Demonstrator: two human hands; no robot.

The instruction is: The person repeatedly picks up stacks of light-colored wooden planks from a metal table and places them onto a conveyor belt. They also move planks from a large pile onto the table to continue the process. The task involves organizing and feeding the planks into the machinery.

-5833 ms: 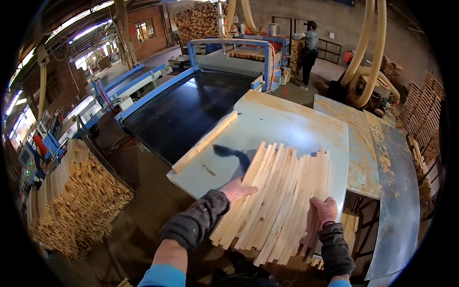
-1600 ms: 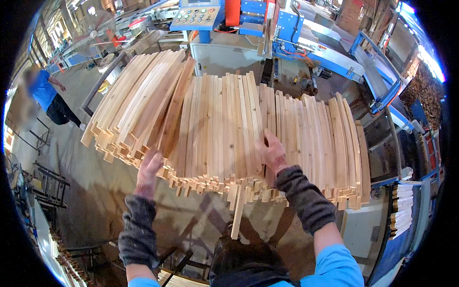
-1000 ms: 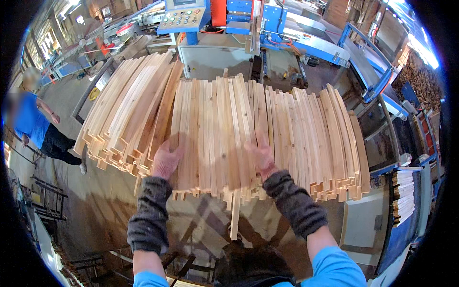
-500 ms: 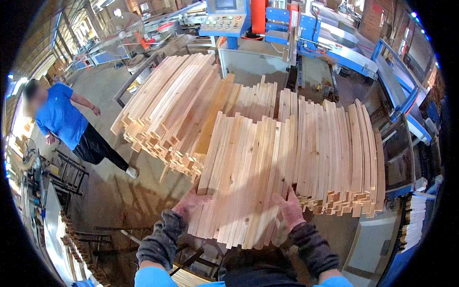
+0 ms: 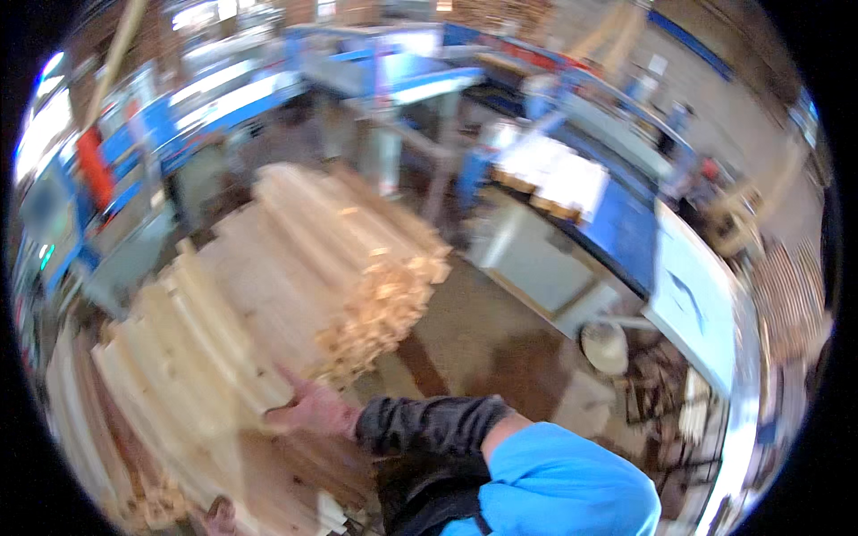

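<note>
A wide row of pale wooden strips (image 5: 192, 380) lies side by side between my two hands in pinkish work gloves. My right hand (image 5: 315, 407), below a dark sleeve cover, presses in on the row's right side with thumb and fingers. At the lower left edge my left hand (image 5: 220, 518) shows only in part, against the row's other side. Right beside the row is a thick stack of wooden strips (image 5: 295, 241), its cut ends facing my right forearm. The picture is smeared by motion.
Farther left stand more wooden strips (image 5: 76, 429). Blue machine frames (image 5: 384, 76) rise behind the stacks. To the right is a blue-topped bench (image 5: 626, 237) bearing white pieces, and a pale panel (image 5: 693, 299) adjoins it. A round whitish container (image 5: 605, 347) sits below.
The view has swung far to the right, so the stacks and both hands now appear farther left. The person in blue is out of view. Both hands stay on the strips.
</note>
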